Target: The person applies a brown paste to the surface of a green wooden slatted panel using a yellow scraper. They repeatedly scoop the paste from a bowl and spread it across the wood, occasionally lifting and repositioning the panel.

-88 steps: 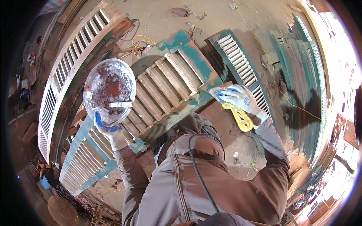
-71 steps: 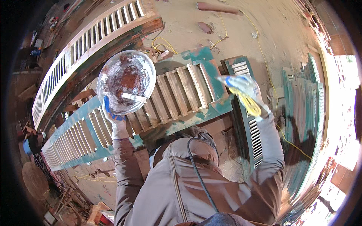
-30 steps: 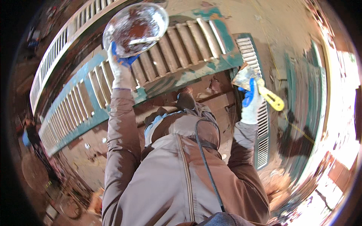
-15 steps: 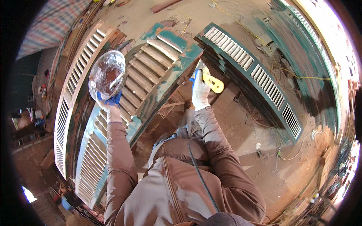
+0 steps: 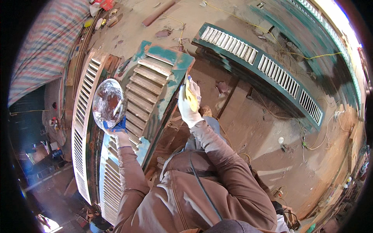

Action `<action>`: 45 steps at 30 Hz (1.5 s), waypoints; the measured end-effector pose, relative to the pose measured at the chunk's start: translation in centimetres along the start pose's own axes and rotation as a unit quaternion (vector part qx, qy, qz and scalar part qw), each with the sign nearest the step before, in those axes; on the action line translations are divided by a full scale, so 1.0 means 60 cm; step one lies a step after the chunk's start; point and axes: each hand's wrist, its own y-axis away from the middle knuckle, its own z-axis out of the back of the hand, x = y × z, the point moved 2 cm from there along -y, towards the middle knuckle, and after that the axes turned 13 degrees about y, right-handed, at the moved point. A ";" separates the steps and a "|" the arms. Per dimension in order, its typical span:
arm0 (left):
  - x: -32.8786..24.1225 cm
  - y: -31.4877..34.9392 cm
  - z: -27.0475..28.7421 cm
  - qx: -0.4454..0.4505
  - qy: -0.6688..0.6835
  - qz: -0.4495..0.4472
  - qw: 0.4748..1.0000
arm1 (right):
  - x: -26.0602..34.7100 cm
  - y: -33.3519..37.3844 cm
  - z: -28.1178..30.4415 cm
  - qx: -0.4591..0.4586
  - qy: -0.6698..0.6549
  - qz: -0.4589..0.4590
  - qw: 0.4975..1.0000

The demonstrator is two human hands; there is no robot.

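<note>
A round metal bowl smeared inside with brown paste is gripped at its near rim by my left hand, in a white glove with blue fingers. In it lies a pale stick-like thing, hard to make out. My right hand, gloved the same way, is closed round the yellow handle of a putty knife; the blade is hidden from sight. That hand is beside the edge of a louvred shutter with patchy green paint and bare slats. The bowl is over the shutter's left side.
Left of it stands another louvred shutter with a pale frame. A green shutter lies to the right, with more green panels beyond. A yellow cord crosses the dusty ground. A striped sheet hangs at far left.
My view has shifted, and my right hand has come left to the shutter's edge, turning the putty knife so its handle points up. The bowl stays in my left hand.
</note>
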 end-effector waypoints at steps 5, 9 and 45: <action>-0.003 -0.005 -0.015 0.007 -0.025 0.004 1.000 | -0.072 -0.018 0.017 0.009 -0.048 -0.116 0.992; 0.000 0.002 -0.014 0.009 -0.038 0.006 0.999 | -0.061 -0.034 -0.002 0.035 -0.097 -0.134 0.986; 0.003 0.025 -0.025 0.010 -0.083 0.027 0.996 | -0.014 0.031 0.051 0.143 -0.187 -0.170 0.957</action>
